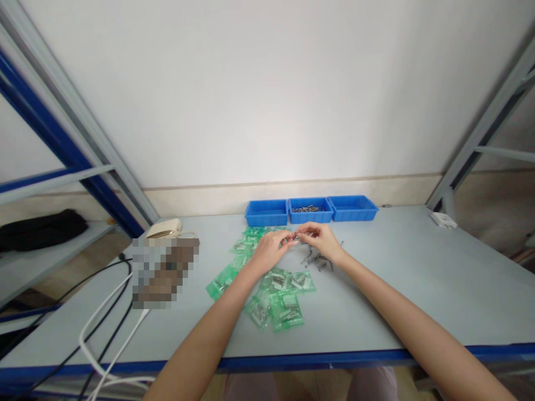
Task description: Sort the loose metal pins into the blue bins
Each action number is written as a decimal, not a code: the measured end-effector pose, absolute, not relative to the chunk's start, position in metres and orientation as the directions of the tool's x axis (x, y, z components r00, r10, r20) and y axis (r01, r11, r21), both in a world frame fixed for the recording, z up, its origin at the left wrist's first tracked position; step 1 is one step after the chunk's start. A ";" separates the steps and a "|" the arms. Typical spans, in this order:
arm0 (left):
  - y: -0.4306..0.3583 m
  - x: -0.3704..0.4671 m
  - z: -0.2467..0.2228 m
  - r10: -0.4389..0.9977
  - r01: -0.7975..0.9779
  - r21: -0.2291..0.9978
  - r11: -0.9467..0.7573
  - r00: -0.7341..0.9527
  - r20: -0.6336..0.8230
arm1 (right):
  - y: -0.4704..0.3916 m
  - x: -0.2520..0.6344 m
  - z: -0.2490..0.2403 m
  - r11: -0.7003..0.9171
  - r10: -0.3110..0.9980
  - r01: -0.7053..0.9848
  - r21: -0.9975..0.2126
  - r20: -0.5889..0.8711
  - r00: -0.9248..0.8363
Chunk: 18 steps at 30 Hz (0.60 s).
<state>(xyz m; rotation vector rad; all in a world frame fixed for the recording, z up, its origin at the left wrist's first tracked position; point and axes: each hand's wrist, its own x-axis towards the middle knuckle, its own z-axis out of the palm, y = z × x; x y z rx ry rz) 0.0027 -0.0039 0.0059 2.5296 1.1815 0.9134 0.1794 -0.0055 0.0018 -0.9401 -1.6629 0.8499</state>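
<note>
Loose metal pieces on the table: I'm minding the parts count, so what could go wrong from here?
The right hand might scatter the loose metal pieces close by. The green bags, overlapping beside the left forearm, could be dragged or miscounted.

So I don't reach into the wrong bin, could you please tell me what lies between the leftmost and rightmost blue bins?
Between the leftmost bin and rightmost bin is a third blue bin holding small metal pieces, seen in the head view.
</note>
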 end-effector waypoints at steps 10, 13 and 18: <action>-0.006 0.003 0.011 0.779 0.579 0.523 -0.626 0.454 0.431 | -0.007 0.187 0.008 0.519 0.851 0.504 -0.691 0.473 -0.228; -0.007 0.003 0.012 0.788 0.595 0.517 -0.615 0.457 0.412 | -0.012 0.189 0.011 0.590 0.795 0.618 -0.520 0.509 -0.331; -0.006 0.002 0.009 0.781 0.589 0.513 -0.624 0.467 0.414 | -0.018 0.188 0.014 0.616 0.745 0.738 -0.277 0.508 -0.431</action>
